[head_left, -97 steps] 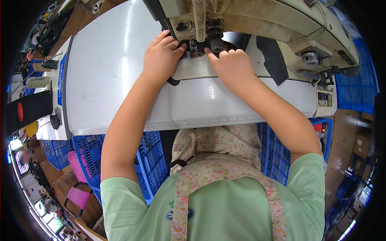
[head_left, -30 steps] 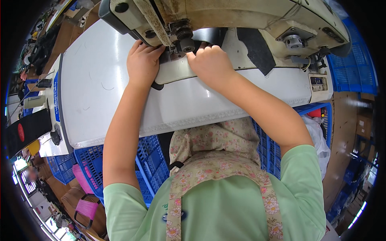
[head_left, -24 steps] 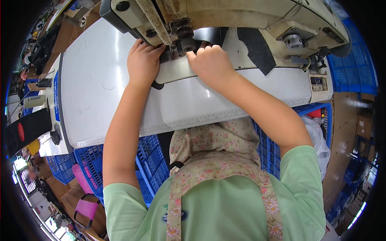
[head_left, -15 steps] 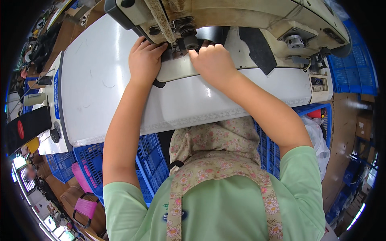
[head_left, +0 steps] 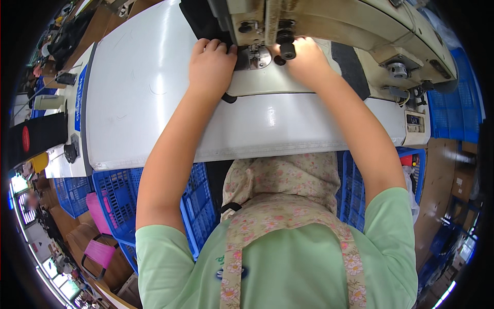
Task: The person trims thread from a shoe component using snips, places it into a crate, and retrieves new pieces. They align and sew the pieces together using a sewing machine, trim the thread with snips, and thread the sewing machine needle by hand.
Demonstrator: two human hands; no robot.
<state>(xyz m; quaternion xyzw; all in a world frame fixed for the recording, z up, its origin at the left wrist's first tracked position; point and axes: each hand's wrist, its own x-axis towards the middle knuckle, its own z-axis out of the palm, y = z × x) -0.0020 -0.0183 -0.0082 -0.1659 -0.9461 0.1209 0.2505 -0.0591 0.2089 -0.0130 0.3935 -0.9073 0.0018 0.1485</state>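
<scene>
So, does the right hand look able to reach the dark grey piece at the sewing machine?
Probably yes: the dark grey piece lies close beside the right hand, nothing visible between them.

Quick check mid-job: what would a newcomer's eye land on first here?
First, the cream sewing machine fills the top right, with the left grip left of its shiny plate and the right grip to the right. Next comes the floral apron, lower centre, over a green shirt. Then the pink seat, lower left.
</scene>
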